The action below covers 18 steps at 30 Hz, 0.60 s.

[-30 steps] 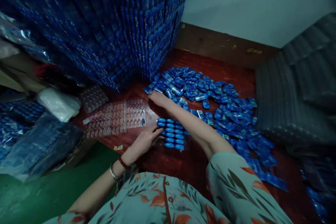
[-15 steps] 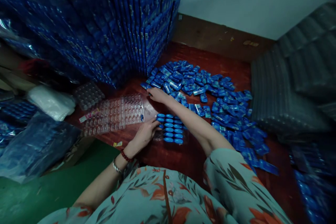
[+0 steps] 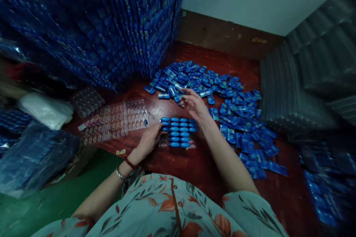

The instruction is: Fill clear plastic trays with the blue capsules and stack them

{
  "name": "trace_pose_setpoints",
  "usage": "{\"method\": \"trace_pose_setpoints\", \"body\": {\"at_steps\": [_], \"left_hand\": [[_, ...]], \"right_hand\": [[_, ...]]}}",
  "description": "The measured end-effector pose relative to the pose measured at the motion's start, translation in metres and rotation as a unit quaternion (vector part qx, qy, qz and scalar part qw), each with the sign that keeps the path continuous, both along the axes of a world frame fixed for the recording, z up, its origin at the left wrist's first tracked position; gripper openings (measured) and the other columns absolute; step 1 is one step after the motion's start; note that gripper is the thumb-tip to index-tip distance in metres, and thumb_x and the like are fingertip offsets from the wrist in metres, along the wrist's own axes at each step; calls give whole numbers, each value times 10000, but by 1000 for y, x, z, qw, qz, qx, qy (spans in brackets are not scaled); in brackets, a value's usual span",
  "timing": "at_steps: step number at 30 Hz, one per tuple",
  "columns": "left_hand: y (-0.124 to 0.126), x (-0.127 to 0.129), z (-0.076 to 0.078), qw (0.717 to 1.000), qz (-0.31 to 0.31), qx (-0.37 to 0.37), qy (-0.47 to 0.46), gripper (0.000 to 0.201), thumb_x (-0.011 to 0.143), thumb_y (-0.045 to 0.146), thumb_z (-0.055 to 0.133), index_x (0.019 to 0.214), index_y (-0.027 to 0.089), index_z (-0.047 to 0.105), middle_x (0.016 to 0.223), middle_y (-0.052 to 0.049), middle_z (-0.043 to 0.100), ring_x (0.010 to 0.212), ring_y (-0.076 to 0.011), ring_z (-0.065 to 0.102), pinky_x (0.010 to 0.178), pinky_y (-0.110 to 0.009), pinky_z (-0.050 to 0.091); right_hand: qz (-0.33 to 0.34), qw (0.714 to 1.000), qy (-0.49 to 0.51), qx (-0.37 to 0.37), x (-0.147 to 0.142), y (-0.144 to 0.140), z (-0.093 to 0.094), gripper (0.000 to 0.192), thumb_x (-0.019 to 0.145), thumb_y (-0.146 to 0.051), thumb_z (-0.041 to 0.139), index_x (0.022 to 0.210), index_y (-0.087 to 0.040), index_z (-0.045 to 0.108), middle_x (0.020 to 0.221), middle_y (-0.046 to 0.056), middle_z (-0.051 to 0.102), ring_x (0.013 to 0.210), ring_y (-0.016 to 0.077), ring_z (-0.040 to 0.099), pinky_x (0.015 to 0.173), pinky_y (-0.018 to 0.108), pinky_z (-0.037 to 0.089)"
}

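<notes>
Head view shows the left hand (image 3: 148,139) resting on the near left edge of a clear tray (image 3: 178,144) that lies on the red table (image 3: 194,166), its fingers together against the edge, probably to keep the tray from sliding. The tray is partly filled with blue capsules (image 3: 179,131) in neat rows. The right hand (image 3: 194,105) is raised just behind the tray, palm turned up and fingers loosely curled; whether it grips one blue piece cannot be told. Behind it lies a loose pile of blue packets (image 3: 228,111), within easy reach. Empty clear trays (image 3: 116,120) lie to the left, and stacked blue boxes (image 3: 111,26) stand behind them
</notes>
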<state>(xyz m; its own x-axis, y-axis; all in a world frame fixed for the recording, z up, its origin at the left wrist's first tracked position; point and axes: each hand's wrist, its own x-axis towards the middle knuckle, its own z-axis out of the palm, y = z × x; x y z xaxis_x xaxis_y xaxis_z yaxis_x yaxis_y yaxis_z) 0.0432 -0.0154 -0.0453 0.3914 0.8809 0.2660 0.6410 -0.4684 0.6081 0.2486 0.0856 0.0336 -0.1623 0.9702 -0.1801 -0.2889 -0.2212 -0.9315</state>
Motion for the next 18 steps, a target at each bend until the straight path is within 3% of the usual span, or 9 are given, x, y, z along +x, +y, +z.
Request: {"method": "trace_pose_setpoints", "body": {"at_steps": [2,4,7,9,11,13,14,18], "left_hand": [[-1,3,0,997,-6,28,70,201,939,266,399,982,171,571,827,-54,597,773,-168,571,696,-274,464],[-2,7,2,988,0,45,147,206,933,241,400,971,167,589,841,-74,601,799,-189,555,701,-297,458],[-10,13,5,976,17,40,212,264,898,141,409,1113,169,559,996,-118,606,934,-232,532,792,-365,452],[-19,12,3,979,29,26,203,377,887,114,396,1248,184,480,1145,-137,562,1034,-248,509,853,-401,439],[-28,7,0,987,46,26,154,448,899,146,389,1346,184,376,1267,-157,489,1129,-261,476,895,-414,429],[-34,-6,-3,991,75,40,104,453,915,197,389,1366,180,347,1308,-165,458,1174,-262,454,921,-412,422],[-34,-14,-4,990,97,48,94,435,917,213,393,1351,183,372,1303,-162,468,1173,-262,456,928,-415,418],[-26,-51,-7,963,209,54,160,354,901,274,449,1241,199,518,1233,-150,544,1134,-299,473,947,-488,373]], "right_hand": [[7,1000,-19,-11,6,-8,3,160,730,-248,476,846,-188,569,737,-8,615,590,95,534,531,200,419],[39,997,-67,-9,3,-12,1,195,778,-284,400,795,-179,564,769,16,623,592,107,532,489,205,388],[138,965,-212,67,-23,-12,-7,241,804,-348,459,781,-160,607,729,10,629,593,110,539,505,204,384],[236,898,-336,155,-49,-11,-11,195,791,-306,538,790,-147,651,722,3,648,646,110,571,583,200,415],[329,799,-449,228,-76,-10,-14,159,795,-230,555,840,-149,685,784,12,683,733,117,608,659,193,429],[375,720,-523,258,-100,-9,-15,170,794,-165,553,881,-145,697,849,47,703,805,142,631,693,201,437],[383,697,-546,262,-109,-9,-15,177,788,-138,551,885,-133,698,878,75,705,836,164,639,704,214,444],[383,653,-597,265,-132,-14,-15,246,809,-51,478,947,-90,678,1014,173,674,953,227,636,755,263,465]]}}
